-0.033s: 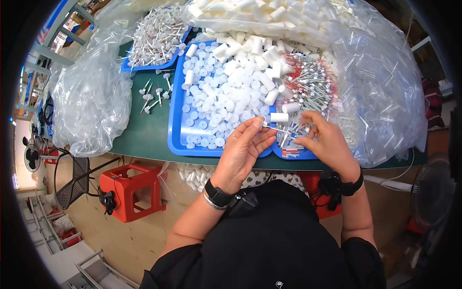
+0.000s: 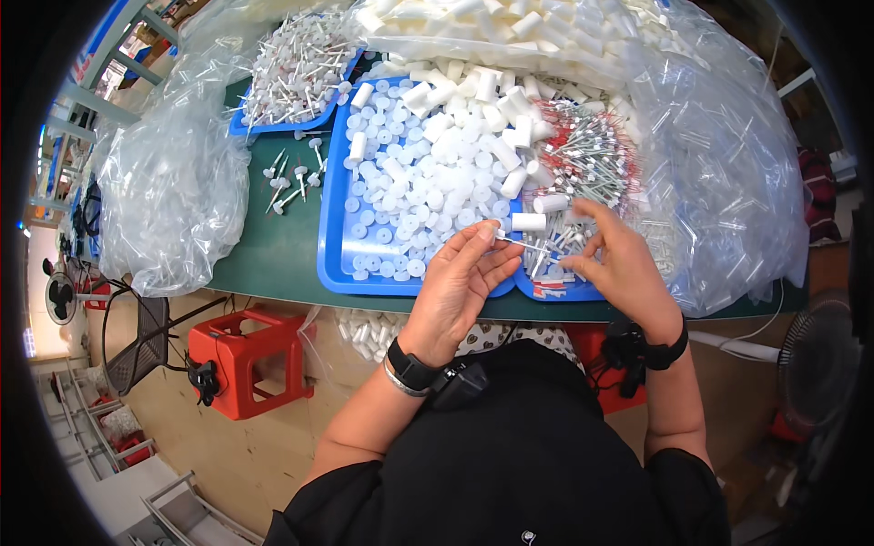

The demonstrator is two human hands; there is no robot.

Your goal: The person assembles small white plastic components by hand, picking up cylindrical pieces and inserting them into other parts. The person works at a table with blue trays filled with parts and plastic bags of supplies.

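Observation:
My left hand (image 2: 460, 282) pinches a thin white pin (image 2: 526, 244) at its fingertips, over the front edge of a blue tray (image 2: 330, 246). My right hand (image 2: 624, 264) hovers just right of it with fingers spread, its thumb close to the pin's far end and above a heap of thin pins with red ends (image 2: 587, 155). A short white tube (image 2: 528, 221) lies just beyond the pin. The tray holds many round white caps (image 2: 410, 191) and several white tubes (image 2: 473, 105).
A second blue tray (image 2: 238, 127) at the back left holds white-headed pins, with a few loose on the green table (image 2: 264, 259). Clear plastic bags bulge at the left (image 2: 168, 191) and right (image 2: 728, 182). A red stool (image 2: 241, 359) and a fan (image 2: 59, 296) stand below the table.

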